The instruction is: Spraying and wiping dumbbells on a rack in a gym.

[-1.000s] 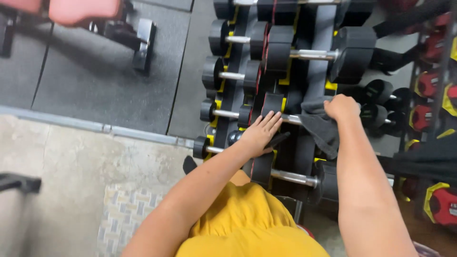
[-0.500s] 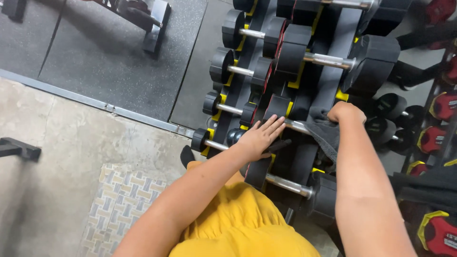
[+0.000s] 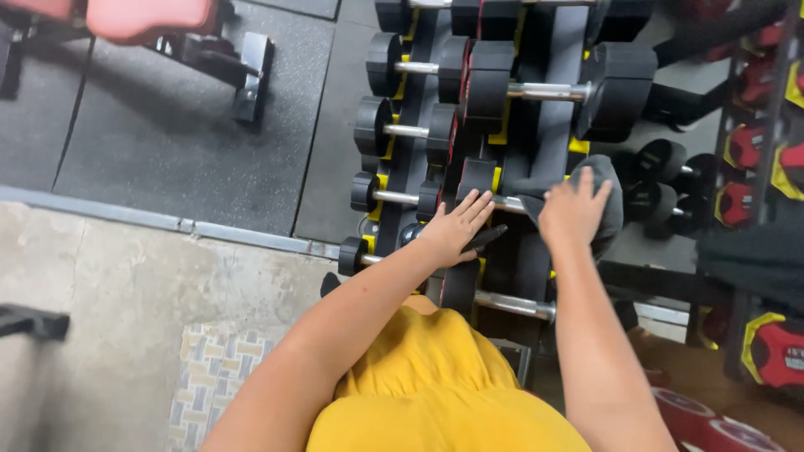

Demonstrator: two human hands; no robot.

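1. The right hand (image 3: 571, 213) lies palm-down on a dark grey cloth (image 3: 610, 209), fingers (image 3: 586, 180) slightly spread and flat, pressing the cloth against the rack (image 3: 548, 134) rather than pinching it.
2. The cloth shows past the fingertips and along the hand's right edge; the rest is under the palm. Its long axis runs roughly up the rack, away from the person, and it hangs draped over the rack's edge.
3. The left hand (image 3: 456, 226) rests open on a black dumbbell head (image 3: 476, 180), its four fingers (image 3: 477, 205) straight, close together and pointing up and to the right; it grips nothing. It is just beside the right hand, apart from it.
4. Between the two hands a chrome handle (image 3: 512, 203) runs left to right, reaching the cloth.
5. One rack is in use, black with yellow tabs. The left column holds four small dumbbells (image 3: 404, 131) in clear view, handles running left to right, and a fifth cut off at the top edge.
6. The middle column holds one large dumbbell (image 3: 548, 90) above the hands and one chrome handle (image 3: 511, 303) below them.
7. At the right stands a second rack with red-and-black weights (image 3: 775, 351); the count is hard to tell.
8. One red-padded bench (image 3: 151, 17) stands on the rubber floor at top left.
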